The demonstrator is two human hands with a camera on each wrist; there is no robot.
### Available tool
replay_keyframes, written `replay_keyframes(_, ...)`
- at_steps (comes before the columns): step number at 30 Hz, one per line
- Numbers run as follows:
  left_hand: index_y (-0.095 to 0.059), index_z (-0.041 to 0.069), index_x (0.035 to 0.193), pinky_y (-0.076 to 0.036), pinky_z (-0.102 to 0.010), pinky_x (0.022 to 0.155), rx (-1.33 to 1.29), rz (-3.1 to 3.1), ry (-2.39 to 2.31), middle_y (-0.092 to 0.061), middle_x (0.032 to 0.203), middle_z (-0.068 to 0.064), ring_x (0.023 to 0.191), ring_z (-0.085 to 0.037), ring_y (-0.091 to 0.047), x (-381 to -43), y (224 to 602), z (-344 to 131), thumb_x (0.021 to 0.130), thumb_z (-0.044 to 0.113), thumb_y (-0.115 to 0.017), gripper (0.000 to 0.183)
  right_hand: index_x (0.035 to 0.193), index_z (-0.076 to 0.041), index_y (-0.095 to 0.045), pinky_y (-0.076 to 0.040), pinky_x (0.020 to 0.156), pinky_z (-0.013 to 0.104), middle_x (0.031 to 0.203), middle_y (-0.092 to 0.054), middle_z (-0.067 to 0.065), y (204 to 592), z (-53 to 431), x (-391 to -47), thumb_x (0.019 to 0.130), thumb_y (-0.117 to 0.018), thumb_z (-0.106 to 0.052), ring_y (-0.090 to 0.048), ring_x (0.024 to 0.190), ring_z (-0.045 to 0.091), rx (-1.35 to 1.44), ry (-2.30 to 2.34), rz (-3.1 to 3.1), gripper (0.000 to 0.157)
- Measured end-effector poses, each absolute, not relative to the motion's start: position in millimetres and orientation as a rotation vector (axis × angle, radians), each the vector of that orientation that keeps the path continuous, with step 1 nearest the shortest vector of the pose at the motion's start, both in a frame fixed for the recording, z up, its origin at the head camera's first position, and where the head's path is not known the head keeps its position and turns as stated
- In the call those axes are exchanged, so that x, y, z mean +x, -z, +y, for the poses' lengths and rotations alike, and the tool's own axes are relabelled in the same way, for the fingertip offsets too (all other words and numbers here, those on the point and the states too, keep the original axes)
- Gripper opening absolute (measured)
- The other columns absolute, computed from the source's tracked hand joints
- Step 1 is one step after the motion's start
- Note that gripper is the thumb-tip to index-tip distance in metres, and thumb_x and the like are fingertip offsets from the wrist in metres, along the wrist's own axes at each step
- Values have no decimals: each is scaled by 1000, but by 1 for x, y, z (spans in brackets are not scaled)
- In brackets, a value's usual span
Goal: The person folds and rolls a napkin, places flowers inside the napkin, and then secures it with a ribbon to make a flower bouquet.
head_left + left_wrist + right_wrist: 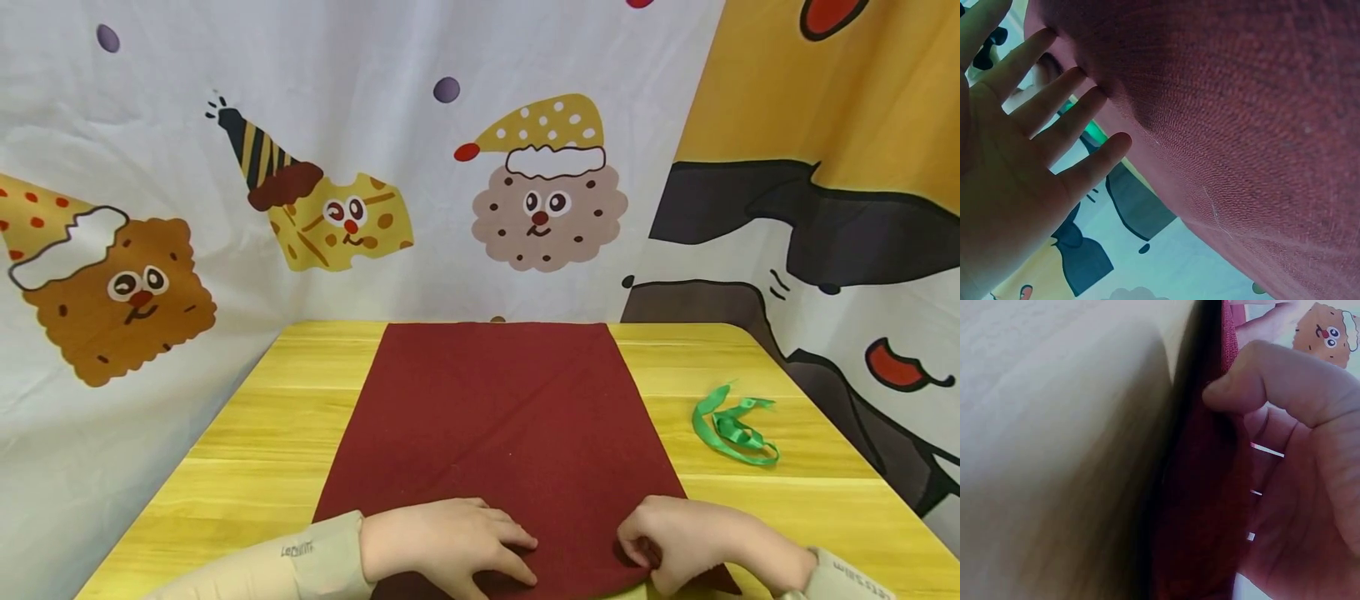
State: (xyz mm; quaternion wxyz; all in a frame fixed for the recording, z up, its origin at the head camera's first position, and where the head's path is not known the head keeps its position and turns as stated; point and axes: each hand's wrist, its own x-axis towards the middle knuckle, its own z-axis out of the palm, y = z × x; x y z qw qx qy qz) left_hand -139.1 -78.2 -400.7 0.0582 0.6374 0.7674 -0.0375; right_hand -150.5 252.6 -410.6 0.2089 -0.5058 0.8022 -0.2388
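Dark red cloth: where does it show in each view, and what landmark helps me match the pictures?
Head: the dark red cloth runs down the middle of the table, from its far edge toward the picture's bottom.
Left wrist: it fills the top and right, beside the left hand.
Right wrist: a dark strip just right of centre, pinched by the right hand.
Shared landmark: the printed backdrop, in all three.

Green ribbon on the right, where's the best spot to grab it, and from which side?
Probably pinch the green ribbon at its bunched middle, from above, with the right hand once that releases the red cloth: loops overlap there, offering more to catch than the single strands around it.
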Motion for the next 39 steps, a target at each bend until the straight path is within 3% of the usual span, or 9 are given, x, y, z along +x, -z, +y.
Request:
replay_keyframes(11,-56,40,135,-40,-25,94,1890,2312,100,-44,144,12,130,-3,-39,-139,402,-78,90,56,-61,48,78,-25,-57,-25,45,9,63,-37,-20,401,259,-157,52,-62,7,-29,56,-9,-1413,560,2344,41)
replay_keyframes(24,-57,41,134,-41,-26,92,1898,2332,135,-45,143,13,129,-2,-40,-137,400,-77,89,55,-62,47,76,-22,-65,-33,46,9,66,-47,-23,379,266,-171,66,-66,5,-36,56,-10,-1413,601,2342,28)
replay_keyframes(31,-57,42,133,-41,-24,91,1911,2350,156,-46,142,13,128,-2,-40,-136,400,-78,89,55,-62,46,80,-22,-69,-43,50,18,68,-56,-21,364,272,-182,78,-72,-2,-44,57,-7,-1298,636,2343,20)
replay_keyframes(39,-58,39,134,-39,-21,96,1939,2321,176,-47,142,11,128,-3,-42,-139,401,-77,89,55,-61,47,77,-24,-69,-44,54,21,70,-56,-21,349,277,-194,80,-74,-8,-48,62,-4,-1275,621,2411,17)
